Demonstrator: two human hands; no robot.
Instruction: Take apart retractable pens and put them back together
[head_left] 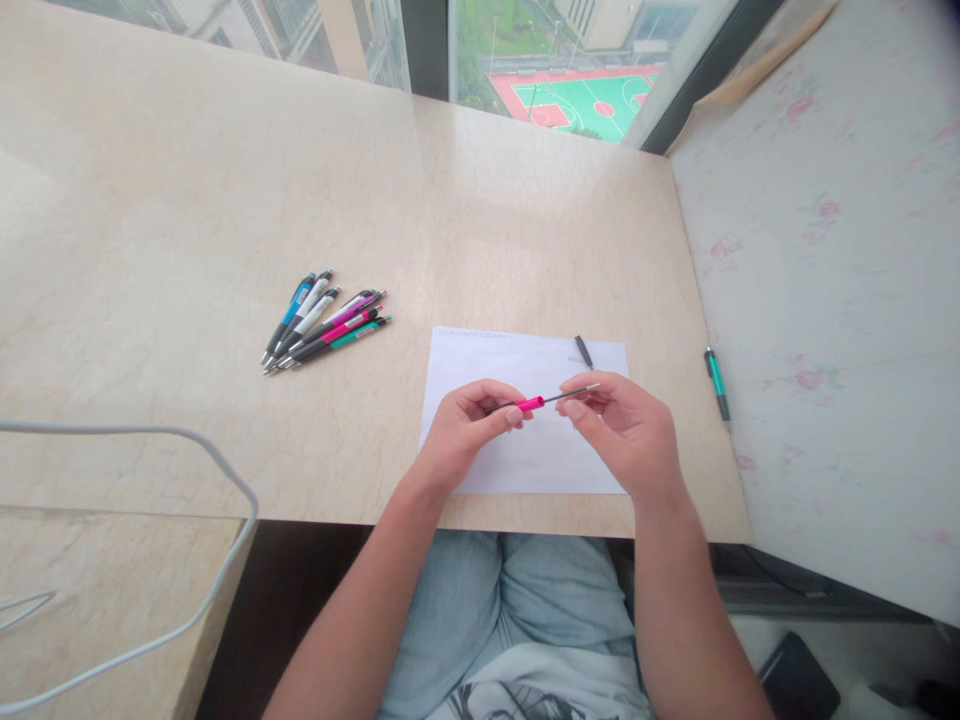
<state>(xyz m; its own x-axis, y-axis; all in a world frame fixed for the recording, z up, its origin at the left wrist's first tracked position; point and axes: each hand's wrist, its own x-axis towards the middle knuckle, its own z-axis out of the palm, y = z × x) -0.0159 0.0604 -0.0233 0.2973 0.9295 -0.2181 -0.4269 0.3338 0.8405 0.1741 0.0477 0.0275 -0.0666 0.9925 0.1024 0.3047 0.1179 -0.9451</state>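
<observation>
My left hand (pixel 480 420) pinches the pink barrel of a pen (pixel 531 404) over the paper. A thin dark refill (pixel 559 396) sticks out of the barrel's open end, its tip pointing right. My right hand (pixel 626 425) is closed around that refill between thumb and fingers, close to the tip. Part of the refill lies against the fingers, so the exact contact is hard to see. Just beyond my right hand, a black pen grip (pixel 583 351) lies on the white sheet of paper (pixel 525 465).
Several click pens (pixel 322 325) in blue, white, purple, pink and green lie fanned out on the left of the desk (pixel 187 200). A green pen (pixel 717 385) rests at the right edge by the flowered panel (pixel 825 300). A white cable (pixel 225 465) loops at the left.
</observation>
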